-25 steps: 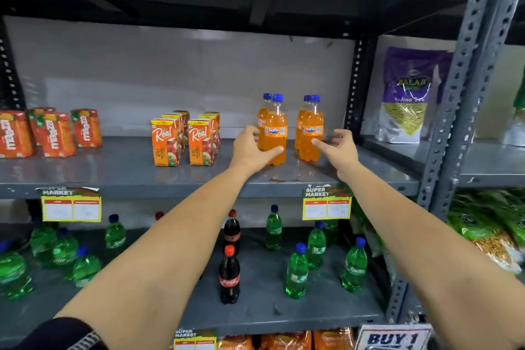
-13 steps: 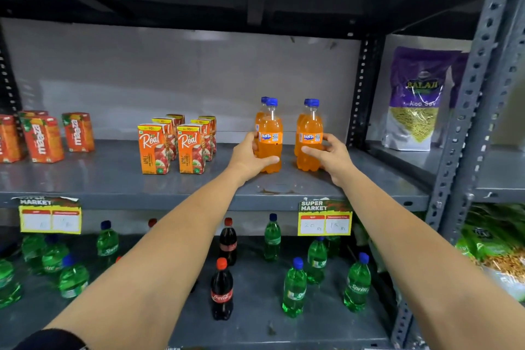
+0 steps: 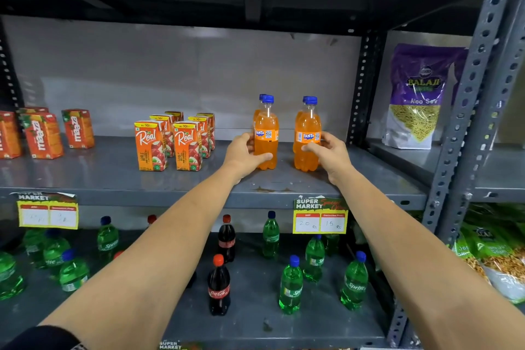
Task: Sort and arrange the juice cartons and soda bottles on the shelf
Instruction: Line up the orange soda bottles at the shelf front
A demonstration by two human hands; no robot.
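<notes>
Fingers [image 3: 264, 156] of your left hand [image 3: 241, 155] were wrapped around the lower body of the left Fanta bottle [image 3: 266, 133], thumb across the front. Your right hand [image 3: 331, 150] held the right Fanta bottle [image 3: 308, 133] the same way, fingertips on the label, palm behind. Both bottles stood upright on the middle shelf [image 3: 113, 176], a clear gap between them. Each had a second blue-capped bottle directly behind it, mostly hidden.

Left to right on that shelf: Maaza cartons [image 3: 42, 135] at the far left, loosely spaced and turned at angles; Real apple cartons [image 3: 167, 142] in two tidy files, near your left hand but not touching it; then the Fanta pair.

Step in hand, by my read: squaring up the Fanta rows. Next move probably called for sliding both front bottles into line, labels forward, without knocking the ones behind. The Maaza group looked like the least finished part.

Materials: bottles were clear, waisted plastic, smooth, likely slippery, and top-heavy enough to tip if pushed high. Cartons were printed card, flat-sided, stable. Shelf was painted grey steel with a chipped front edge, so things should slide easily.

Lower shelf [image 3: 255, 329]: green Sprite bottles [image 3: 291, 287] and dark Coca-Cola bottles [image 3: 218, 290] stood scattered and mixed.
</notes>
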